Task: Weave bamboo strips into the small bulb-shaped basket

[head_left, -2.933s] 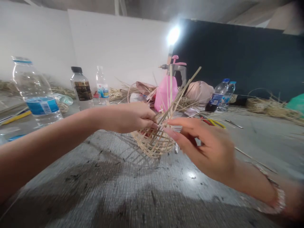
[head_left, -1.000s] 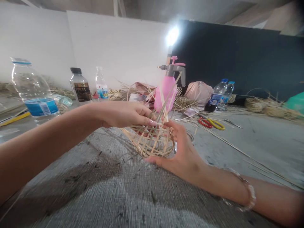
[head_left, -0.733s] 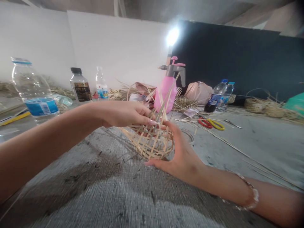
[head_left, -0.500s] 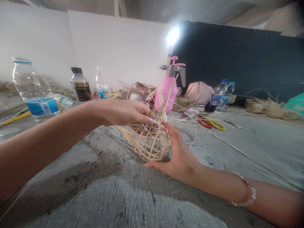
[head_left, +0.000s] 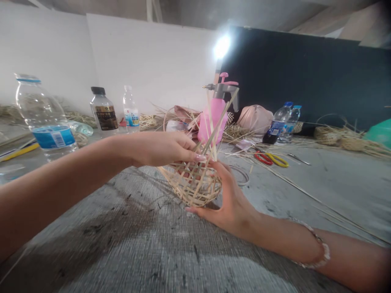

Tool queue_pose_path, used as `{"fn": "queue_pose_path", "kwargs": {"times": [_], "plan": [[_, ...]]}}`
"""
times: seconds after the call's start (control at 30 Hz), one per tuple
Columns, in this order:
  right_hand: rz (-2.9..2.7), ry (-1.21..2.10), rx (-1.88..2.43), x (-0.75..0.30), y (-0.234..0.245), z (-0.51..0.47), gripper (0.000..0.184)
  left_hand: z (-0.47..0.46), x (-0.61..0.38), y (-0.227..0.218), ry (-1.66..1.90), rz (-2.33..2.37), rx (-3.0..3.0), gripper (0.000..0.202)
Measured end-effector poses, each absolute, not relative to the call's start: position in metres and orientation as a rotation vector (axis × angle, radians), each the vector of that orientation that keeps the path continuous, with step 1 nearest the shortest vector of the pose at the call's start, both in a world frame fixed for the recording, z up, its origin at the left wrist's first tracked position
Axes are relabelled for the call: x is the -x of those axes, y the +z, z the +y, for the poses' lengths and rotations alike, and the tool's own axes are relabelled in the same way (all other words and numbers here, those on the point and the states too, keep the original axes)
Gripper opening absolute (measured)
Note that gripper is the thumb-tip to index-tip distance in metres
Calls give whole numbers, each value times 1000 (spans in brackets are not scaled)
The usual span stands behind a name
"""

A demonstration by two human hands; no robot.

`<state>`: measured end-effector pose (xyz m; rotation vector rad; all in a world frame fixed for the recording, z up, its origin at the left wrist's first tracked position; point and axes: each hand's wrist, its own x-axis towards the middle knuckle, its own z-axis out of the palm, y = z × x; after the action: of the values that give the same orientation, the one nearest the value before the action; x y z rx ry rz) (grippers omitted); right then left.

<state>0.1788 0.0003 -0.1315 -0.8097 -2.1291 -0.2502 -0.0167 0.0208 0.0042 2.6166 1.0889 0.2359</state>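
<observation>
From my end I see the left hand (head_left: 161, 148) closed over the top of the bamboo basket (head_left: 194, 185), the right hand (head_left: 232, 207) cupping its side (loose strips rise before the pink pump sprayer (head_left: 203, 130)), just above the concrete surface (head_left: 122, 248)

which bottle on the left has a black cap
The dark-labelled clear bottle, between the big blue-labelled bottle and the slim water bottle; neither of those has a black top.

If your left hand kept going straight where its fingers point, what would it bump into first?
Probably the thin upright strips rising from the woven basket. The fingertips of the left hand look right beside them, but depth is hard to judge here.
</observation>
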Motion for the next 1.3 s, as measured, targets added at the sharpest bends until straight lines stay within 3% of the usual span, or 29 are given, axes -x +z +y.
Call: {"fn": "queue_pose_path", "kwargs": {"times": [0.4, 0.53, 0.87, 1.03, 1.3], "plan": [[-2171, -266, 822, -177, -126, -2, 102, 9, 10, -19, 506, 1272, -3002, 34], [-2193, -290, 811, -178, -124, -3, 102, 4, 10, -19, 467, 1225, -3017, 31], [-2242, -406, 788, -177, -119, -6, 97, -17, 5, -25, 216, 1363, -3368, 49], [-2245, -414, 746, -177, -116, -7, 93, -16, 5, -40, 534, 1383, -3313, 65], [-2243, -473, 745, -176, -115, -7, 94, -21, -2, -34, 670, 1321, -3035, 62]]}}
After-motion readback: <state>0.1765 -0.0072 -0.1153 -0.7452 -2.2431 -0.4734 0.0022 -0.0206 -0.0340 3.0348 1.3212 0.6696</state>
